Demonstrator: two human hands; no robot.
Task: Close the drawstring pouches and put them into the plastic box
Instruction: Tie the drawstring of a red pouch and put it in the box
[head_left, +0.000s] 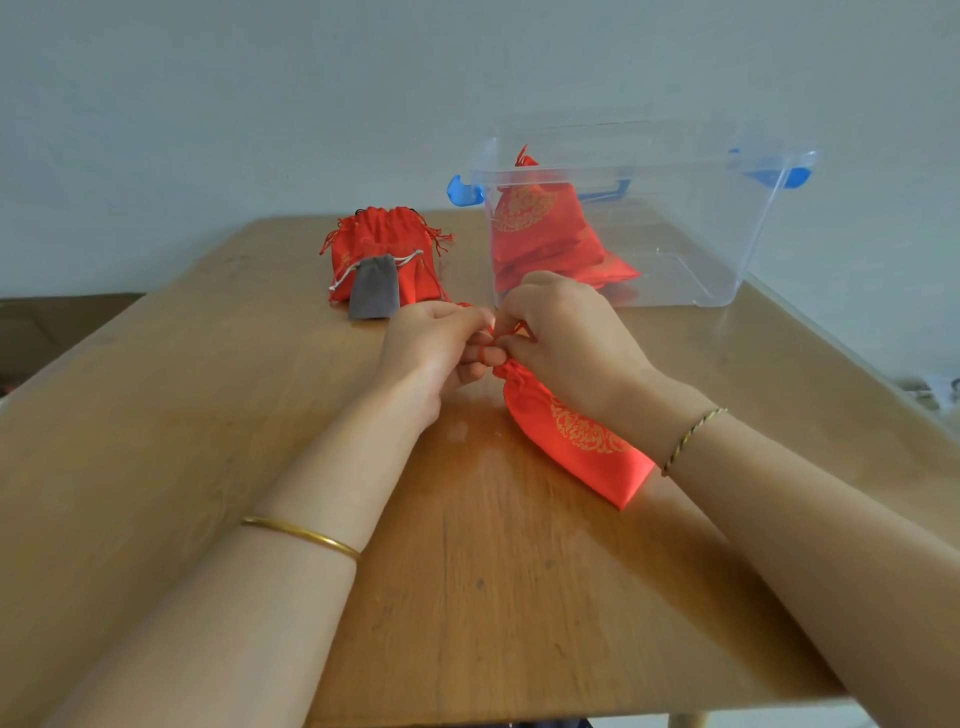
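A red drawstring pouch (571, 441) with a gold pattern lies on the wooden table (208, 415) at the centre, its gathered neck pointing away from me. My left hand (441, 348) and my right hand (561, 338) meet at that neck, each pinching the pouch's red drawstring. The clear plastic box (727, 228) with blue latches stands at the back right and holds red pouches (540, 234). A stack of red pouches (384, 249) sits at the back centre with a small grey pouch (375, 288) leaning on its front.
The table's right edge runs close past the box. A pale wall rises behind the table. A dark surface (52, 332) lies beyond the left edge. Bare wood stretches to the left and in front of my arms.
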